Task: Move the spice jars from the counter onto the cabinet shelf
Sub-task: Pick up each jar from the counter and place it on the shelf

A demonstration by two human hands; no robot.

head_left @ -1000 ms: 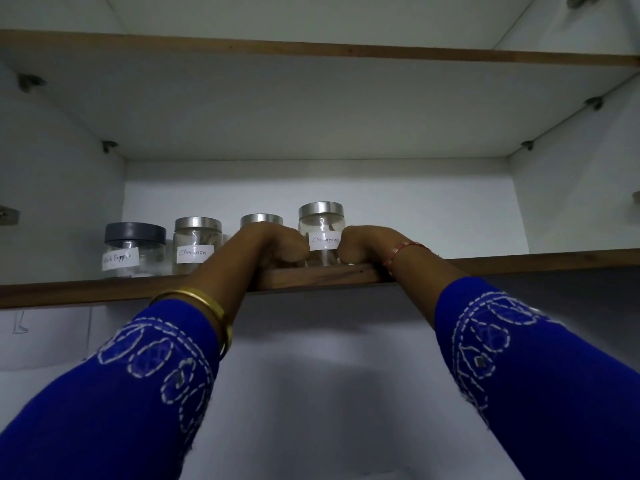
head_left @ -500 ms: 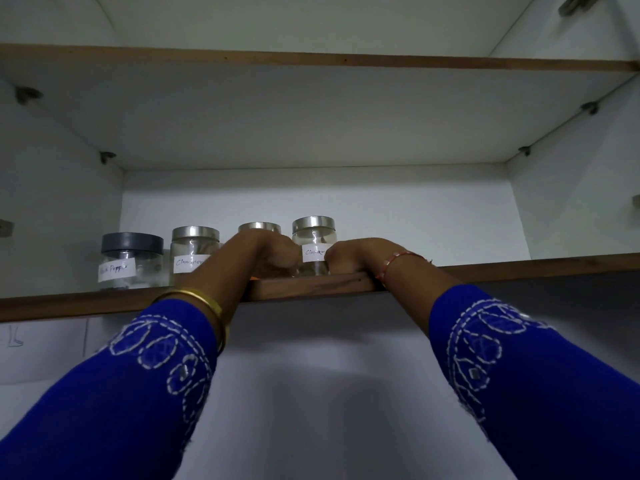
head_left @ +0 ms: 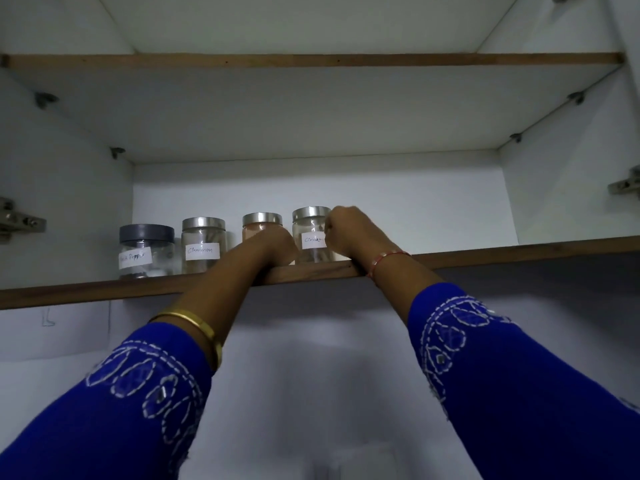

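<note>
Head view: four labelled jars (head_left: 203, 244) on shelf (head_left: 485, 252); one holds reddish powder.

Four spice jars stand in a row on the cabinet shelf (head_left: 519, 252). Taking the black-lidded pepper jar (head_left: 146, 251) as the mark: just right of it stands a silver-lidded cinnamon jar (head_left: 203, 244), then a jar of reddish powder (head_left: 262, 226), then a second cinnamon jar (head_left: 310, 237). The left hand (head_left: 275, 245) covers the reddish jar's front; the right hand (head_left: 349, 235) curls round the far cinnamon jar.
</note>
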